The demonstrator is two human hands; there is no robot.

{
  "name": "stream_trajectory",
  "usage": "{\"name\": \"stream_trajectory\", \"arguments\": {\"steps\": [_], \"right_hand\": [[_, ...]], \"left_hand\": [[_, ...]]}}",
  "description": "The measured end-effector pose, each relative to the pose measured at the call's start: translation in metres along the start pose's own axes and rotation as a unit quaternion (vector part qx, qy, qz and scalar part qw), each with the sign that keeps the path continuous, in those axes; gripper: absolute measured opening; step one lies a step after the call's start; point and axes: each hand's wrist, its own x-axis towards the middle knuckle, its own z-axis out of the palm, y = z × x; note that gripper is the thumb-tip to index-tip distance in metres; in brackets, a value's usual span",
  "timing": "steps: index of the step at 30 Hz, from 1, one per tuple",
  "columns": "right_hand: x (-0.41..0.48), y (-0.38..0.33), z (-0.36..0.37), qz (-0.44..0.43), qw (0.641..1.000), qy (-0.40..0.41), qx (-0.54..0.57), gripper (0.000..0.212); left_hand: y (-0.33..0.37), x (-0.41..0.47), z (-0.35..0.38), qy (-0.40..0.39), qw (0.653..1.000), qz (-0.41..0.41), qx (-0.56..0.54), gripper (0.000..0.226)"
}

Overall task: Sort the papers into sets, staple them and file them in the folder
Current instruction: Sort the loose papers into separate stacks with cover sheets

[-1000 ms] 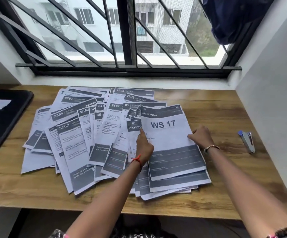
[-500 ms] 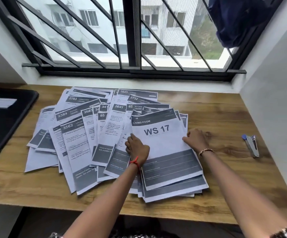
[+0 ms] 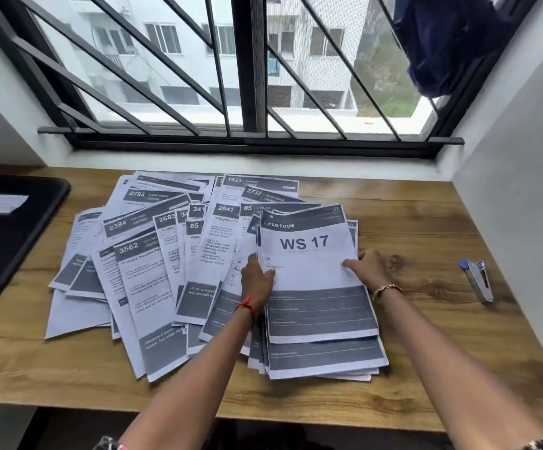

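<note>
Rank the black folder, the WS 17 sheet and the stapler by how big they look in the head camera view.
1. WS 17 sheet: largest on view.
2. black folder: the frame's left edge cuts it off, so its place against the sheet is unsure.
3. stapler: clearly smallest.

One worktop (image 3: 425, 222) carries everything. The papers (image 3: 153, 287) come to well over a dozen sheets, fanned and overlapped so that no exact count can be made. Just one, the WS 17 sheet (image 3: 305, 243), bears a large heading. There is one stapler (image 3: 481, 282) at the right and one black folder (image 3: 10, 241) at the far left, with one white label (image 3: 2, 203) on it. Two hands show: one left hand (image 3: 257, 280) with one red thread (image 3: 245, 303) at the wrist, and one right hand (image 3: 369, 267) with one bracelet (image 3: 386, 289). One barred window (image 3: 250, 60) runs along the far side, with one dark blue cloth (image 3: 442, 43) at its right.
</note>
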Motion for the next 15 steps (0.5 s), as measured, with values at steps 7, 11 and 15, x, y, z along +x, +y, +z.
{"name": "stream_trajectory", "arguments": {"steps": [7, 11, 15], "right_hand": [[0.000, -0.006, 0.005, 0.028, 0.999, -0.002, 0.041, 0.016], [0.002, -0.007, 0.007, 0.041, 0.998, 0.006, 0.047, 0.028], [0.003, -0.008, 0.010, 0.060, 0.996, 0.024, 0.055, 0.043]], "left_hand": [[0.002, 0.008, 0.000, -0.021, 0.999, 0.027, -0.030, 0.046], [-0.002, 0.015, -0.001, -0.037, 0.998, 0.043, -0.019, 0.044], [0.001, 0.017, -0.007, -0.042, 0.996, 0.067, -0.036, 0.037]]}}
